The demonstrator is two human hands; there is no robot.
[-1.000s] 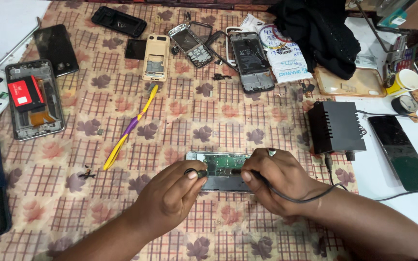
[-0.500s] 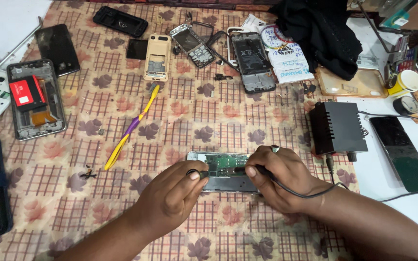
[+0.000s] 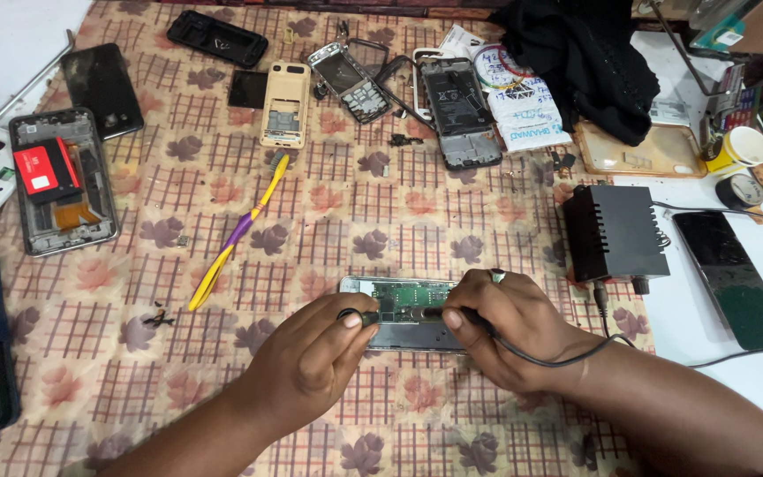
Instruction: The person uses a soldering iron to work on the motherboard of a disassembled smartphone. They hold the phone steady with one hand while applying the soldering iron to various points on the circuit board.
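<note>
An opened phone with a green circuit board (image 3: 402, 303) lies on the patterned cloth near the front middle. My left hand (image 3: 311, 358) pinches a small black probe tip against the board's left side. My right hand (image 3: 509, 329), with a ring on one finger, grips a second black probe whose thin black cable (image 3: 549, 359) loops under the wrist toward a black box-shaped power unit (image 3: 615, 231) on the right. Both probe tips touch the board. My fingers hide the phone's lower edge.
A yellow and purple toothbrush (image 3: 236, 234) lies left of centre. Several dismantled phones and frames (image 3: 457, 110) lie along the back, one with a red battery (image 3: 59, 177) at left. A dark phone (image 3: 733, 276), a yellow cup (image 3: 739, 148) and black cloth (image 3: 576, 53) sit right.
Both hands stay on the opened phone. The fingers have shifted slightly and the probe tips have closed in toward the board's middle. Nothing else on the cloth has moved.
</note>
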